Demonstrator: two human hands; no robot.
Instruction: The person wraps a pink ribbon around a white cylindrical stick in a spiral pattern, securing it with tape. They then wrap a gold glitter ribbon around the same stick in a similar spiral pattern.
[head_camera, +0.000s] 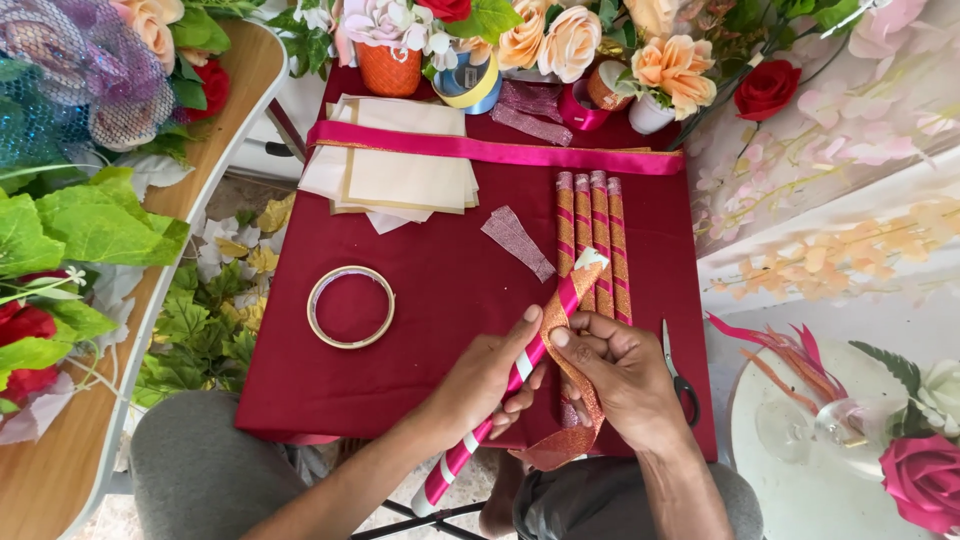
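Left hand (487, 378) gripped one pink-and-white striped stick (520, 370); right hand (622, 375) pinched one orange glitter ribbon (556, 312) against it. Stick's long axis ran diagonally, upper end toward far right, over the bench (420, 290). Four wrapped sticks (593, 240) lay side by side beyond, pointing away. One tape ring (350, 306) left, one pair of scissors (680, 375) right.

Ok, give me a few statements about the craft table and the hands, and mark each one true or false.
1. Both hands, left hand and right hand, hold the pink stick being wrapped with orange glitter ribbon. True.
2. Four finished wrapped sticks lie side by side on the red cloth. True.
3. The scissors lie left of the tape ring. False: they lie far to its right, beside the right hand.
4. The tape ring sits on the stack of cream paper. False: it lies apart on the cloth.
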